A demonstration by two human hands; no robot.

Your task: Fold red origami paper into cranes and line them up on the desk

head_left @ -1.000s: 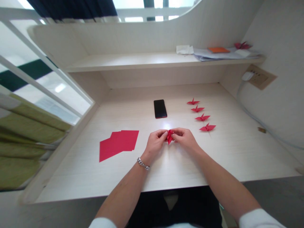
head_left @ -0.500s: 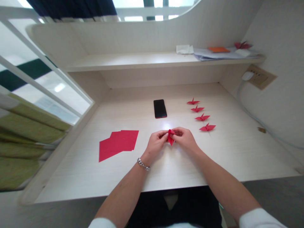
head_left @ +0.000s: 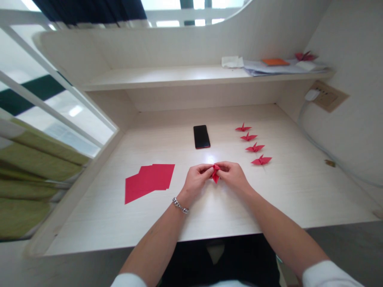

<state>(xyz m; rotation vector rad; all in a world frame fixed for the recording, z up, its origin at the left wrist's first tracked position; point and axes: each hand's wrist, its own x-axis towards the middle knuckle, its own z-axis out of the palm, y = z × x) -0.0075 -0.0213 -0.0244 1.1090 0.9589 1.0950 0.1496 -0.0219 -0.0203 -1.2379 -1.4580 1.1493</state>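
A small piece of folded red paper (head_left: pixel 216 177) is held between my two hands just above the desk, its pointed end toward me. My left hand (head_left: pixel 198 177) pinches its left side with thumb and fingers; a chain bracelet (head_left: pixel 180 205) circles that wrist. From the right, my right hand (head_left: pixel 232 175) grips the other side, thumb on top. Fingers cover much of the paper's upper part. Several finished red paper cranes (head_left: pixel 261 160) stand in a slanting row to the right. Flat red paper sheets (head_left: pixel 149 178) lie overlapping to the left.
Beyond my hands a black phone (head_left: pixel 201 136) lies on the pale desk (head_left: pixel 98 215). A shelf (head_left: pixel 167 75) at the back bears papers (head_left: pixel 254 68), an orange piece (head_left: pixel 275 62) and a red folded paper (head_left: pixel 305 56). A plugged cable (head_left: pixel 318 145) runs down the right wall.
The top of the folded paper between my fingertips has changed shape, from a rounded upright flap to a narrower, creased form. My hands have barely shifted; everything else stays in place.
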